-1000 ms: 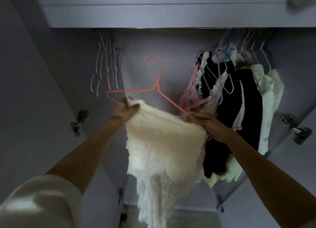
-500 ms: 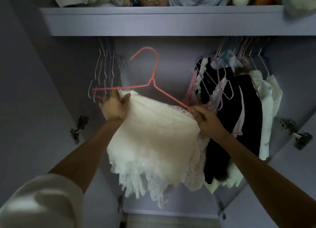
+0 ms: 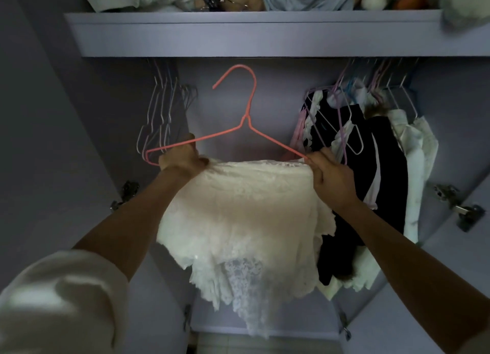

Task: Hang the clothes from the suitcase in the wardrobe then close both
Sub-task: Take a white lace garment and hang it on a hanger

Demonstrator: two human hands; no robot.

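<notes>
Both hands, left hand (image 3: 183, 158) and right hand (image 3: 330, 178), grip a white lace garment (image 3: 238, 215) on a pink wire hanger (image 3: 248, 120), not yet hooked in the lilac wardrobe (image 3: 252, 35).

Open gap between empty hangers (image 3: 161, 120) and hung clothes (image 3: 371, 152)

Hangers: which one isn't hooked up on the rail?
The pink hanger, carrying the white lace garment. Both hands grip its ends; the empty hangers hang at the left.

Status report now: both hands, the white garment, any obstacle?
Left hand and right hand grip pink hanger with white lace garment. Hook below shelf, not yet hung. Nothing blocking.
</notes>
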